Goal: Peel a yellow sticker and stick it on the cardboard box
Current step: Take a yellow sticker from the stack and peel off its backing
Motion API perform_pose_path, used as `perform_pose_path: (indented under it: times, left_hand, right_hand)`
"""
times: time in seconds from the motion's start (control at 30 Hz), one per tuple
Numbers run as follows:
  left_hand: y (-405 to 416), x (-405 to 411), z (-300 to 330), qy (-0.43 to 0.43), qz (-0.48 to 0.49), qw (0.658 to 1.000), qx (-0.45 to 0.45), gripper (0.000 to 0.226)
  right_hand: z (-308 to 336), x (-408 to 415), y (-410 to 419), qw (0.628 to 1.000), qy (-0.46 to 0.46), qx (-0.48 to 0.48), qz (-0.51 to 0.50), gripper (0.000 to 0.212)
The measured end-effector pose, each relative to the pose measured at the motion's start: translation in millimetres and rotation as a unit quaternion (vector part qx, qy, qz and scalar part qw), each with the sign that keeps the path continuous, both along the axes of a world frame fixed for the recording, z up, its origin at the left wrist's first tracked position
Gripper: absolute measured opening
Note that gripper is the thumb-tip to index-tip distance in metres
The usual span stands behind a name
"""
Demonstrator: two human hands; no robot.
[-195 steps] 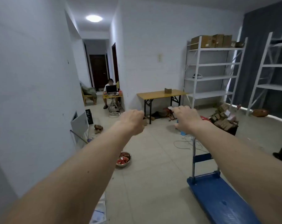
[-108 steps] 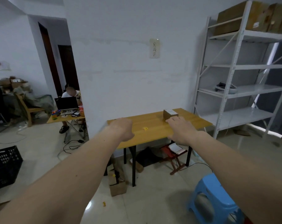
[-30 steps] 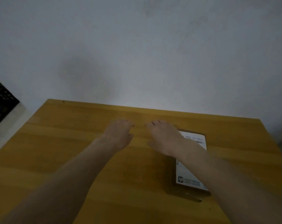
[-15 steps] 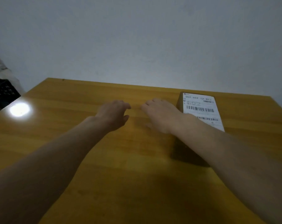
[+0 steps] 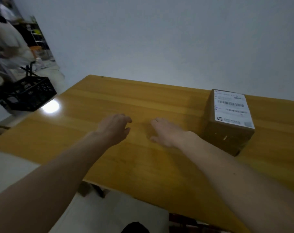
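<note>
1. Left hand (image 5: 113,129), right hand (image 5: 166,132): fingers loosely spread, empty, above wooden table (image 5: 92,105).
2. Cardboard box (image 5: 227,125): right, shipping label only.
3. Yellow sticker: unseen; peeling, sticking pending.

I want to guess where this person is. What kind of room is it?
Probably a plain workroom or storeroom for parcels. A cardboard box with a shipping label sits on a bare wooden table, and a black plastic crate stands on the floor.
</note>
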State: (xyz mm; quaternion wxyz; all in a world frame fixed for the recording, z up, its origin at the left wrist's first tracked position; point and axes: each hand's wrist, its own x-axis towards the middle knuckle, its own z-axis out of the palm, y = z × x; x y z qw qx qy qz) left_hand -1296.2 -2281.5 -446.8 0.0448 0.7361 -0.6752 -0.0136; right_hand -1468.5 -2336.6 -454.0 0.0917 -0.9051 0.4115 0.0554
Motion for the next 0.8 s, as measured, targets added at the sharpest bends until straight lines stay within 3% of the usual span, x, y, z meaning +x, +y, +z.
perform_pose_path:
  times: [0.33, 0.47, 0.8]
  left_hand:
    - [42, 48, -42, 0.059, 0.069, 0.996, -0.002, 0.039]
    - [47, 55, -46, 0.054, 0.089, 0.995, -0.004, 0.042]
    - [55, 67, -63, 0.057, 0.112, 0.992, -0.011, 0.04]
  right_hand:
    - [-47, 93, 15, 0.997, -0.08, 0.004, 0.022, 0.057]
    - [-56, 124, 10, 0.996, -0.059, -0.017, 0.063, 0.057]
    - [-77, 136, 4, 0.997, -0.008, -0.053, 0.056, 0.05]
